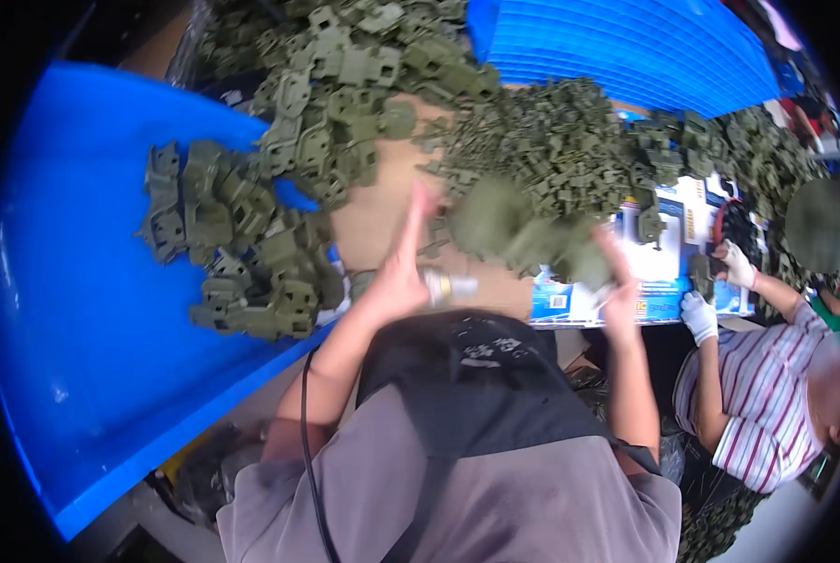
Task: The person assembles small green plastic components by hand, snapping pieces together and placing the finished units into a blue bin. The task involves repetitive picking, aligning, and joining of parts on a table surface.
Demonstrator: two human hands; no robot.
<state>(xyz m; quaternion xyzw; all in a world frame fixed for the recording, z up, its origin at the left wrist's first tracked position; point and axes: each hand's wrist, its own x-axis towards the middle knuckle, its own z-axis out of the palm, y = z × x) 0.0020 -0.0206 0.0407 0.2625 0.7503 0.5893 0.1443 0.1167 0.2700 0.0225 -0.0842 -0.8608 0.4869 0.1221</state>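
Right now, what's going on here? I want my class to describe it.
A person's right hand is at a green part, but blur hides whether it is gripped. Their left hand is open near the bare cardboard. Small green pieces lie heaped beyond; larger pieces lie on blue plastic at left. A co-worker's gloved hand shows at right.

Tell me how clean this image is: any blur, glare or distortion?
Head view: the left hand, right hand and green part between them are smeared, likely by motion; head view: the white-and-blue board beside the right hand looks washed out; head view: the edge of the blue bin bends near the dark rim.
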